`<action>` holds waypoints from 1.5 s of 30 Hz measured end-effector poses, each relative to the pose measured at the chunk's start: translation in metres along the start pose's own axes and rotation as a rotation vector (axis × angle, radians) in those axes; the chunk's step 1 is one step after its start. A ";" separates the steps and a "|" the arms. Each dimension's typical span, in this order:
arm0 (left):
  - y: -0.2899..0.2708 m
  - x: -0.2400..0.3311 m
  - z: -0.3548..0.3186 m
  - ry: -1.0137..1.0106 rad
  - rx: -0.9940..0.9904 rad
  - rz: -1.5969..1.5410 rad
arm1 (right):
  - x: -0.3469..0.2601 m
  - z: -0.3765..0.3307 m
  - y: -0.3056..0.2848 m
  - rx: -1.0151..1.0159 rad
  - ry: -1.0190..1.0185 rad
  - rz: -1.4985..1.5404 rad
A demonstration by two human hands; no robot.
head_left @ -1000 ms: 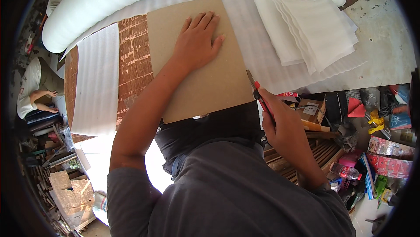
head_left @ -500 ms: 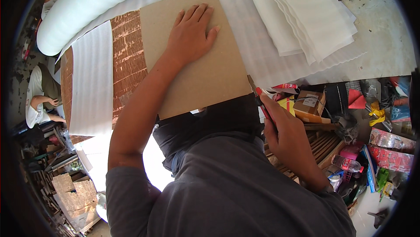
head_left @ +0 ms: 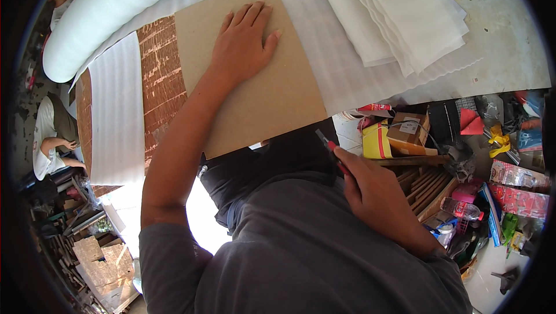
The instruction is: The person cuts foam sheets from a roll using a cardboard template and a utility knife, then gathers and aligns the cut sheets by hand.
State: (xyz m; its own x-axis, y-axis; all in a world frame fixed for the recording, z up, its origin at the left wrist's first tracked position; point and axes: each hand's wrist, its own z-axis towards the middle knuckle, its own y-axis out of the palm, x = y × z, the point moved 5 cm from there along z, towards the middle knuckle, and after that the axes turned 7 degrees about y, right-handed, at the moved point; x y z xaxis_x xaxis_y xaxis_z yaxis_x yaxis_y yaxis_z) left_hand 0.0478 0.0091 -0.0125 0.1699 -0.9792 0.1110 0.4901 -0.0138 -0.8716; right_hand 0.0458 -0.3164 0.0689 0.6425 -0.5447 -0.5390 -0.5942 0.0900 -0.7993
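Left hand (head_left: 243, 47), grasping nothing, seemingly steadies cardboard (head_left: 263, 102) along the near edge of the bench (head_left: 163, 65); right hand (head_left: 376, 189) clasps a knife (head_left: 330, 145).

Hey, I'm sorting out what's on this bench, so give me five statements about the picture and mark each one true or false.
1. The left hand lies flat on the brown rectangular cardboard sheet. True.
2. The right hand is empty. False: that hand grips a red-handled knife with a narrow metal blade.
3. In this view, the blade overlaps the cardboard sheet. False: the blade shows just off its near edge.
4. Folded white foam sheets lie to the right of the cardboard. True.
5. The thick white foam roll lies nearest the person. False: the roll lies beyond the cardboard.
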 end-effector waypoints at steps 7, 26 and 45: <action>0.001 -0.002 -0.001 0.006 -0.007 0.004 | 0.024 -0.015 -0.014 0.006 0.142 0.064; -0.002 0.001 0.001 0.018 -0.026 0.002 | 0.076 0.070 0.058 0.454 0.322 1.040; -0.003 0.002 0.002 -0.019 -0.065 0.001 | 0.048 0.088 0.011 0.518 0.160 1.580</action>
State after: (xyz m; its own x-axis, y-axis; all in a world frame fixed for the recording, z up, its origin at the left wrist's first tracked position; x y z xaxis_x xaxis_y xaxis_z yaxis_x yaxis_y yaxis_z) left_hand 0.0479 0.0077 -0.0084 0.1867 -0.9753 0.1183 0.4338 -0.0262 -0.9006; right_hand 0.1125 -0.2680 0.0104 -0.4646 0.2737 -0.8421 -0.3331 0.8271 0.4527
